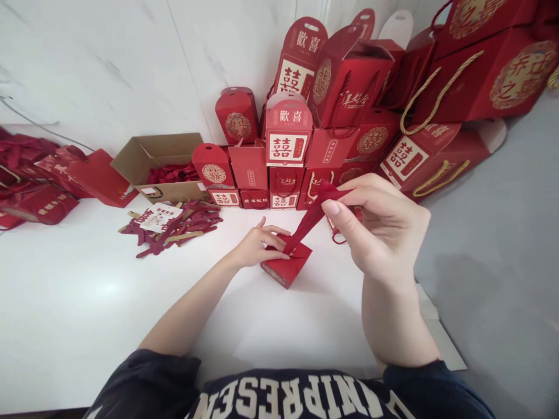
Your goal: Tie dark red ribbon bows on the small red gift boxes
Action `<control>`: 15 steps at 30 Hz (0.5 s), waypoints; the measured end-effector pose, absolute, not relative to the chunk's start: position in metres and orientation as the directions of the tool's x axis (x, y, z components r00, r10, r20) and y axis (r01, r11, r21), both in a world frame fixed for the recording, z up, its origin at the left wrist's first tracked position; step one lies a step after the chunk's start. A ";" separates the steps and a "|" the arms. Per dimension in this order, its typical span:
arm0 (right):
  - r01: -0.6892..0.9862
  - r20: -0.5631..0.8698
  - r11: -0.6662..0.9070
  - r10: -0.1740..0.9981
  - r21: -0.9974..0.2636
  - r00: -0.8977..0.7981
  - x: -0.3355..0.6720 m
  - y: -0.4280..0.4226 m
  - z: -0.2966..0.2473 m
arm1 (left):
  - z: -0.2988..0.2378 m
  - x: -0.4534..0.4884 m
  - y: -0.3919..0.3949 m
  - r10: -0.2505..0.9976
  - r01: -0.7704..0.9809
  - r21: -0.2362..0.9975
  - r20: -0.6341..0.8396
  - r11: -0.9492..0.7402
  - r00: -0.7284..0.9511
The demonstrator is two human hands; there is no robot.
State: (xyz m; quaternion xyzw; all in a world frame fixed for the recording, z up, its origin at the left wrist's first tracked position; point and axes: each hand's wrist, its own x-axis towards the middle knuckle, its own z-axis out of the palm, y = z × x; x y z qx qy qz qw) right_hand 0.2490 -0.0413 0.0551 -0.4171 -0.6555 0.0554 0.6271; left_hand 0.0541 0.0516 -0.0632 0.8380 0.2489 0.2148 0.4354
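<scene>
A small red gift box point(282, 272) stands on the white table in front of me. From its top a dark red ribbon point(305, 224) stretches up and to the right. My right hand point(379, 224) is raised above the table, thumb and forefinger pinching the ribbon's upper end. Down at the box, my left hand point(259, 245) rests on the lid, with its thumb and fingers closed about the ribbon's lower end. The fingers partly cover the far left side of the lid.
Stacked red gift boxes point(288, 142) line the back wall, with larger rope-handled ones at right. An open cardboard box point(168, 145) holds red ribbons. Beside it lies a pile of ribbon pieces and tags point(174, 230). More red boxes point(41, 201) sit at far left.
</scene>
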 end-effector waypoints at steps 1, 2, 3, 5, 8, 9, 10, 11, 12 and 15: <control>0.473 0.771 0.642 0.622 -0.603 0.138 0.249 -0.042 0.055 | -0.059 0.055 0.049 0.610 0.260 0.809 0.147 -0.526 0.779; 0.468 0.765 0.637 0.627 -0.613 0.148 0.249 -0.042 0.055 | -0.055 0.055 0.046 0.628 0.292 0.785 0.153 -0.546 0.763; 0.463 0.761 0.632 0.628 -0.622 0.164 0.250 -0.043 0.055 | -0.053 0.056 0.043 0.657 0.320 0.770 0.164 -0.552 0.736; 0.459 0.762 0.629 0.615 -0.628 0.201 0.250 -0.044 0.055 | -0.050 0.056 0.041 0.715 0.348 0.774 0.185 -0.528 0.674; 0.451 0.771 0.641 0.603 -0.621 0.205 0.250 -0.046 0.054 | -0.054 0.056 0.044 0.746 0.333 0.807 0.187 -0.487 0.639; 0.443 0.767 0.644 0.612 -0.624 0.192 0.249 -0.046 0.053 | -0.057 0.055 0.047 0.747 0.330 0.811 0.185 -0.483 0.638; 0.434 0.759 0.642 0.626 -0.632 0.180 0.249 -0.046 0.053 | -0.059 0.055 0.049 0.754 0.333 0.811 0.188 -0.481 0.630; 0.425 0.748 0.637 0.642 -0.643 0.171 0.248 -0.046 0.052 | -0.061 0.055 0.052 0.770 0.341 0.811 0.195 -0.475 0.608; 0.420 0.737 0.629 0.655 -0.655 0.169 0.248 -0.046 0.052 | -0.063 0.054 0.054 0.793 0.352 0.811 0.209 -0.468 0.572; 0.412 0.718 0.610 0.670 -0.677 0.188 0.246 -0.047 0.053 | -0.067 0.052 0.059 0.843 0.382 0.792 0.288 -0.476 0.454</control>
